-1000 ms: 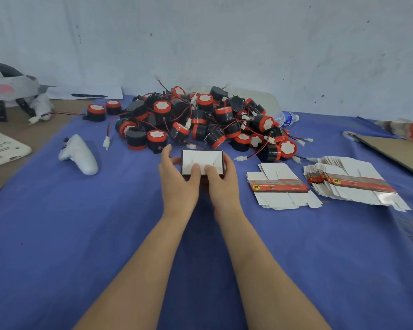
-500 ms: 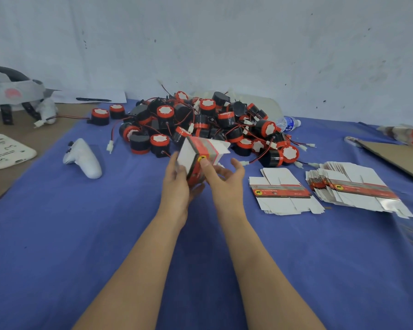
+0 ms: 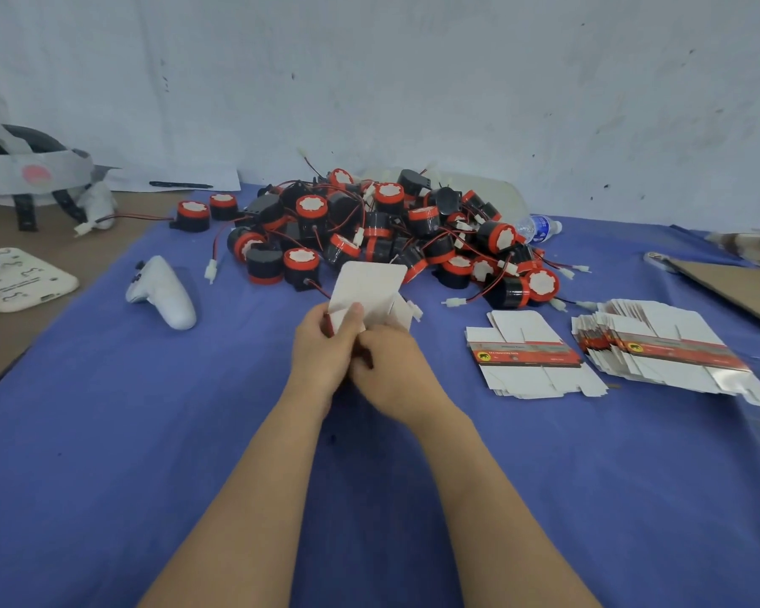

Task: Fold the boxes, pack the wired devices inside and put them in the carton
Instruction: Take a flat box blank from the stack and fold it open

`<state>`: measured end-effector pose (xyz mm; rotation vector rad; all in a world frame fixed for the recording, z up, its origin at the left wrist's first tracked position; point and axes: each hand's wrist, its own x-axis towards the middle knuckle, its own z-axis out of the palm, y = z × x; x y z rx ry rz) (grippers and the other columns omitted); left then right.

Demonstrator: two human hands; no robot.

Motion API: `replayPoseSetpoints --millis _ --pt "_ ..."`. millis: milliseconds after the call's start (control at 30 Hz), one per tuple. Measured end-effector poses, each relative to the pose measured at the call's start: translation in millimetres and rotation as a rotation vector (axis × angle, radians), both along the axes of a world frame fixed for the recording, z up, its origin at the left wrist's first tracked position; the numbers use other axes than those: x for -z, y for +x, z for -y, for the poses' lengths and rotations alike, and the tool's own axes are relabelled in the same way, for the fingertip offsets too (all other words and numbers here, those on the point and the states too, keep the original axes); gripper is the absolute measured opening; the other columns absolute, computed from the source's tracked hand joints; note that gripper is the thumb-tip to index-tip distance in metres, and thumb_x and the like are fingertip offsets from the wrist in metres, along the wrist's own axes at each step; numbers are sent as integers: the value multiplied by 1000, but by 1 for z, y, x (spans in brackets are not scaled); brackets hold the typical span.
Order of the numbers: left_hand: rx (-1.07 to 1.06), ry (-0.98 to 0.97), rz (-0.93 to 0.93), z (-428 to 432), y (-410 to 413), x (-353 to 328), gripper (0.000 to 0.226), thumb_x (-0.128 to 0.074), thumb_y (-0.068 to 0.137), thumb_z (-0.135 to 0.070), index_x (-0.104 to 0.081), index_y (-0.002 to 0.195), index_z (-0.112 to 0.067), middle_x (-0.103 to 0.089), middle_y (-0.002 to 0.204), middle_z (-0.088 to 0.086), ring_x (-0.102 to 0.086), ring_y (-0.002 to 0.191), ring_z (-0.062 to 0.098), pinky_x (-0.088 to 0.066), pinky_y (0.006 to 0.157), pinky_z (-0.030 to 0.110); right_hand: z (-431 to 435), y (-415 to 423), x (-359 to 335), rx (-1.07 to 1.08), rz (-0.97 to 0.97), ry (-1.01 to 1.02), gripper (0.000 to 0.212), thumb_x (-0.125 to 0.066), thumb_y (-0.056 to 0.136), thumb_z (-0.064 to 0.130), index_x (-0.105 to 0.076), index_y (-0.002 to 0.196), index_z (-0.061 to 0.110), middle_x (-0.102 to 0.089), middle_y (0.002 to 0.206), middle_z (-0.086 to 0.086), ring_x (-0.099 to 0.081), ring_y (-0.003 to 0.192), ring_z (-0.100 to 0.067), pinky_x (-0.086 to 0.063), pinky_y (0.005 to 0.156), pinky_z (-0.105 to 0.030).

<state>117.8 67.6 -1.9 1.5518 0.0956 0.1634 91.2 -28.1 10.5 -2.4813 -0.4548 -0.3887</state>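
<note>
We steady the half-folded box (image 3: 369, 285), pinched in our left hand (image 3: 321, 359), so our right hand (image 3: 398, 373), curled round its lower end, can presumably tuck flaps; wired devices (image 3: 382, 232) heap at twelve o'clock.

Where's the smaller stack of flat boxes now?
Head view, right side: the smaller stack lies on the blue cloth, between the right hand and the larger stack.

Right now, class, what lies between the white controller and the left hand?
Only bare blue cloth separates controller and left hand, in the head view.
</note>
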Motion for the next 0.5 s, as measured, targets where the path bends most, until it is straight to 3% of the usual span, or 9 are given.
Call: replayPoseSetpoints --millis 100,167,233,267,333,400,500 --pt "-55 -76 -36 -3 4 0 13 -52 96 -19 -58 108 -19 -64 102 0 -61 93 18 -49 64 23 7 -1 -5 226 127 467 26 -46 88 -2 -68 88 12 -65 90 3 -53 73 -2 -41 65 -6" --pt "-67 -35 -44 -2 3 1 19 -44 96 -9 -57 107 -17 -62 99 0 -57 92 18 -46 63 25 14 3 -7 387 230 697 18 -50 92 7 -62 97 20 -62 97 5 -53 77 5 -38 66 -3" --pt "-35 -15 -16 0 2 -1 29 -38 93 -2 -58 105 -18 -61 95 -4 -56 88 14 -45 62 24 24 9 -8 425 9 808 24 -52 96 29 -57 118 21 -57 110 5 -52 85 3 -38 73 -8" --pt "-1 -21 11 1 1 -1 33 -37 92 0 -60 101 -22 -62 95 -6 -57 88 13 -46 64 25 28 9 -7 388 -184 813 33 -50 96 39 -56 123 20 -56 108 5 -51 86 -2 -39 76 -15" --pt "44 -20 55 0 0 -2 37 -39 91 1 -60 91 -30 -64 95 -7 -58 88 11 -49 66 26 37 9 -4 277 -473 812 34 -47 95 49 -64 105 20 -57 85 4 -48 69 -10 -42 64 -22" --pt "48 -26 85 -3 -2 -4 34 -44 92 -2 -61 87 -31 -65 91 -8 -59 85 11 -49 63 23 41 8 -1 159 -546 827 24 -53 94 44 -66 88 24 -55 63 9 -43 54 -10 -40 52 -21" --pt "28 -57 130 -3 -4 -8 23 -52 92 -11 -65 89 -30 -67 91 -11 -61 84 10 -49 64 21 35 9 5 195 -469 532 8 -53 91 16 -56 83 15 -50 61 5 -41 55 -13 -36 52 -25"
